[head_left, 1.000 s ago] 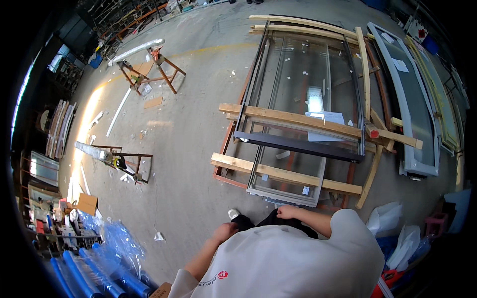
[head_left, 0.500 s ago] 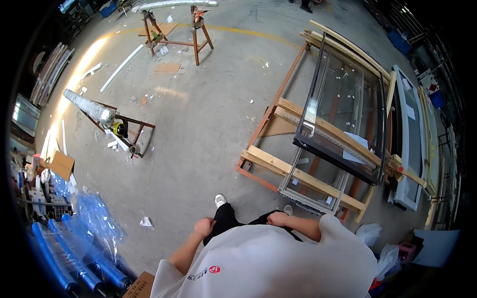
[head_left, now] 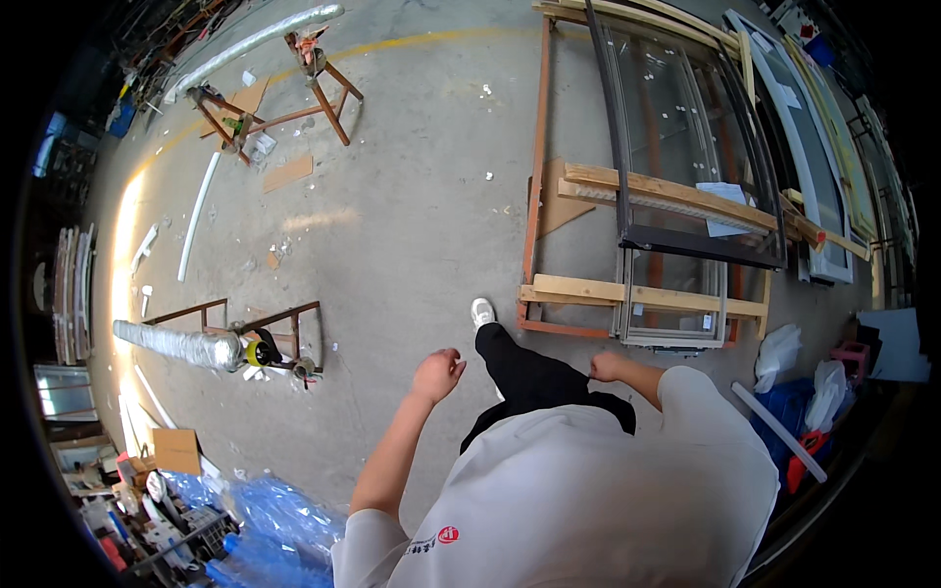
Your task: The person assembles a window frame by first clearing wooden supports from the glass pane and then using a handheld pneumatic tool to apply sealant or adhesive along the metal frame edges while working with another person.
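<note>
My left hand (head_left: 438, 374) hangs out in front of me over the bare concrete, loosely curled, with nothing seen in it. Close to my black trousers (head_left: 529, 367), my right hand (head_left: 608, 367) is closed, its fingers partly hidden; no object shows in it. Neither hand touches any of the things around. Nearest to the right hand is a stack of framed glass panels (head_left: 676, 323) lying on timber battens (head_left: 647, 296) over a rust-red metal frame (head_left: 532, 235). One of my white shoes (head_left: 482, 312) is stepped forward.
At left, a foil-wrapped long bundle (head_left: 181, 345) rests on a trestle (head_left: 299, 328); another wrapped length (head_left: 260, 44) lies across trestles at the back. Blue plastic film (head_left: 279, 514) and a cardboard box (head_left: 176, 451) are at lower left. White bags (head_left: 777, 355) sit at right.
I have stepped forward and turned, so the trestles and panel stack shift in view. My left hand has swung forward, away from my leg. The right hand stays near my trousers.
</note>
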`<state>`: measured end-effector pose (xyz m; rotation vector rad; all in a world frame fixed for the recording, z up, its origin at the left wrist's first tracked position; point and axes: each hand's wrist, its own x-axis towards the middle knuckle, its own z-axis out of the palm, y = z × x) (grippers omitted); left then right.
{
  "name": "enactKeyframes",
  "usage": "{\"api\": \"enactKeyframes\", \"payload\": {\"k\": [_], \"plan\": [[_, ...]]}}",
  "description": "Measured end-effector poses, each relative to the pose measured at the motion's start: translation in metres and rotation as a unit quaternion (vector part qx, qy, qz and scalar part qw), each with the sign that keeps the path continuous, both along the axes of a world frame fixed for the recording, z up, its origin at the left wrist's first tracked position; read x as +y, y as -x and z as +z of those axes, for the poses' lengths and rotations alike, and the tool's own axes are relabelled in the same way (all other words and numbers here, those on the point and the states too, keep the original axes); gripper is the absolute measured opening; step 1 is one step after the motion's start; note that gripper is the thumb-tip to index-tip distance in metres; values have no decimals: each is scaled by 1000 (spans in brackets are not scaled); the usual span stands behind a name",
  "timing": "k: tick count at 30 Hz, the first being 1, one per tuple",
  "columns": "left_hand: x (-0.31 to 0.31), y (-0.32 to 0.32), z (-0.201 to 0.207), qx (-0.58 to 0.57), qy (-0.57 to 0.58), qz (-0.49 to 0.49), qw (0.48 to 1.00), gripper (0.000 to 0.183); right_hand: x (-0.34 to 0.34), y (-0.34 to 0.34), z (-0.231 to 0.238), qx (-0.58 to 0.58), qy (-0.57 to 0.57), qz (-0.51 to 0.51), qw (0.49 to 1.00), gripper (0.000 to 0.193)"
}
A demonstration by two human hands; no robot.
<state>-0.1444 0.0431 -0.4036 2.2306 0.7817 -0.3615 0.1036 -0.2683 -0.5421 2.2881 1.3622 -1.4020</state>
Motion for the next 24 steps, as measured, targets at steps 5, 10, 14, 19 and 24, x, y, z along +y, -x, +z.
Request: {"api": "enactKeyframes", "payload": {"k": [5, 10, 14, 19, 24], "plan": [[99, -83, 41, -114, -28, -89, 989, 20, 91, -8, -55, 31, -3, 24, 999, 27], [202, -50, -31, 64, -6, -97, 993, 23, 258, -77, 10, 46, -120, -193, 973, 23], [277, 30, -110, 201, -2, 3, 980, 23, 349, -109, 51, 47, -284, -270, 919, 21], [362, 100, -193, 277, 12, -182, 944, 27, 416, -132, 50, 67, -223, -222, 947, 22], [505, -113, -138, 220, 5, -22, 975, 27, 428, -187, 11, -16, -96, -198, 975, 26]]}}
